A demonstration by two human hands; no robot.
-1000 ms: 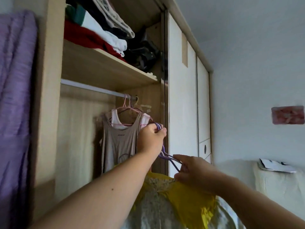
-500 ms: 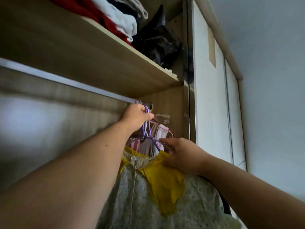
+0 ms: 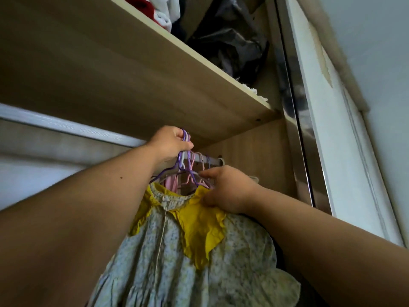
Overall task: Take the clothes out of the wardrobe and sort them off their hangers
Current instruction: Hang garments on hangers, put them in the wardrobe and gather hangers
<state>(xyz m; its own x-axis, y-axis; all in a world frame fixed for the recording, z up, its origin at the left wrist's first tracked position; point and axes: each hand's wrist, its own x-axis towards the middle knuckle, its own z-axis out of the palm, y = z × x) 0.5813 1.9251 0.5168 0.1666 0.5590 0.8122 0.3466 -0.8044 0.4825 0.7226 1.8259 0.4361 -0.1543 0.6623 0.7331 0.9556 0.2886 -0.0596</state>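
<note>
We are curling our left hand (image 3: 169,141) around a bunch of purple and pink hanger hooks (image 3: 185,155), fingers pressed together, right at the rail (image 3: 209,161) near its right end, under the shelf (image 3: 132,80). Our right hand (image 3: 229,192) is pinching the hanger's wire arm and the yellow collar of the floral dress (image 3: 188,258), which is hanging just below the rail between our forearms. Folded clothes (image 3: 163,9) and a dark bag (image 3: 230,41) are lying on the shelf's right end.
</note>
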